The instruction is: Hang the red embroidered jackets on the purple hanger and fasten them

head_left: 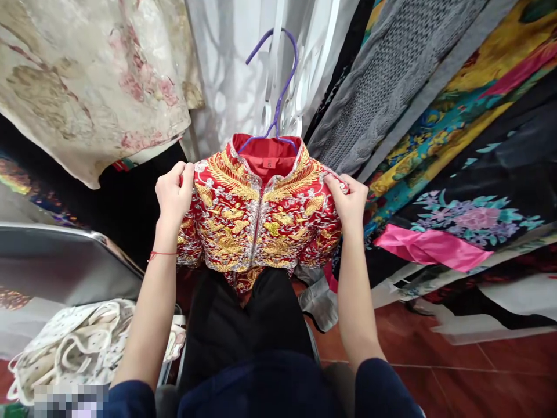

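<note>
A red jacket [256,217] with gold and silver embroidery hangs over my knees, its front facing me. Inside its stand-up collar sits a purple hanger [278,110], the hook pointing up and left. My left hand [174,188] is closed on the jacket's shoulder at the left. At the opposite shoulder, my right hand [348,197] grips the fabric between thumb and fingers. A small red size label marked S [269,164] shows inside the neck. The front is joined down the middle, and the lower hem drops out of sight behind my knees.
Cream floral fabric [96,75] hangs at upper left, and a grey knit garment [391,75] at upper right. Black floral cloth with a pink band [430,247] hangs at right. A spotted white cloth bundle [82,342] lies at lower left, beside a grey panel [65,264].
</note>
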Demonstrator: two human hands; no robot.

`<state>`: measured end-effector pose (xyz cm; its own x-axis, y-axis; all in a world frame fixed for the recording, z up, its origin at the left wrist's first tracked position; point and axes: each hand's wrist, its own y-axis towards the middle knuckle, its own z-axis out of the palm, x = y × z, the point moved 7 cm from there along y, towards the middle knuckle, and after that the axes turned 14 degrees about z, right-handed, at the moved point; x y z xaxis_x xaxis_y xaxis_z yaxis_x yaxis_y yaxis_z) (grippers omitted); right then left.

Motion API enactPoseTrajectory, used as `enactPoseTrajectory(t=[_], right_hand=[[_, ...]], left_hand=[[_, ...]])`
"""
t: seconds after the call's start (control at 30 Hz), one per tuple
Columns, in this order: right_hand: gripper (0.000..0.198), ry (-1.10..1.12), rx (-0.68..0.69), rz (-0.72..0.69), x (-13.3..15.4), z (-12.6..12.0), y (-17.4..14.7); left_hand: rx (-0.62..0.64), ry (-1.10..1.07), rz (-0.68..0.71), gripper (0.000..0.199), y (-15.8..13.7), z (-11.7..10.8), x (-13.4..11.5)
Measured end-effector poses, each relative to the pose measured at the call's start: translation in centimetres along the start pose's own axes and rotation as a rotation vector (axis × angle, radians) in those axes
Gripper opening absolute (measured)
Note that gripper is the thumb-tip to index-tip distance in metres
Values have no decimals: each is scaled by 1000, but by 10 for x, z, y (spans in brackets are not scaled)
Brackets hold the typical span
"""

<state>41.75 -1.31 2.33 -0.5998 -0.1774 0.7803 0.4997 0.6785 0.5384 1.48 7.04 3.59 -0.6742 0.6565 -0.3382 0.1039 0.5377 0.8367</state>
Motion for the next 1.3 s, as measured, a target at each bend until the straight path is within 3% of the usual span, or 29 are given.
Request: enactPoseTrajectory(t=[0.27,0.43,0.5,0.6,0.67,0.77,0.83,0.9,1.07,1.3], right_hand=[[56,17,-6,-60,-1,-8,-3],[47,-68,17,-13,-6,-7,1],[41,-179,-53,18,1,-6,-3],[53,-359,-246,69,24,-7,-26],[41,-403,-279,64,46,0,-48],[24,-276,-40,26,71,33,-78],[23,-78,239,103,74,66,-93],[22,152,427,228,70,93,-104],[31,588,480,431,59,118,-105],[41,727,544,514,61,128,-101]], left_hand=[[-13,110,-72,35,-23,-19,-21],[50,166,-98,39,-18,-21,-27],[85,202,-42,41,-8,-15,-31],[127,216,107,45,10,1,-44],[141,187,188,52,17,12,-53],[135,146,219,57,18,23,-57],[98,138,196,55,13,24,-56],[48,138,171,53,5,23,-57],[-12,164,143,46,-12,21,-65],[-35,183,122,43,-18,24,-65]])
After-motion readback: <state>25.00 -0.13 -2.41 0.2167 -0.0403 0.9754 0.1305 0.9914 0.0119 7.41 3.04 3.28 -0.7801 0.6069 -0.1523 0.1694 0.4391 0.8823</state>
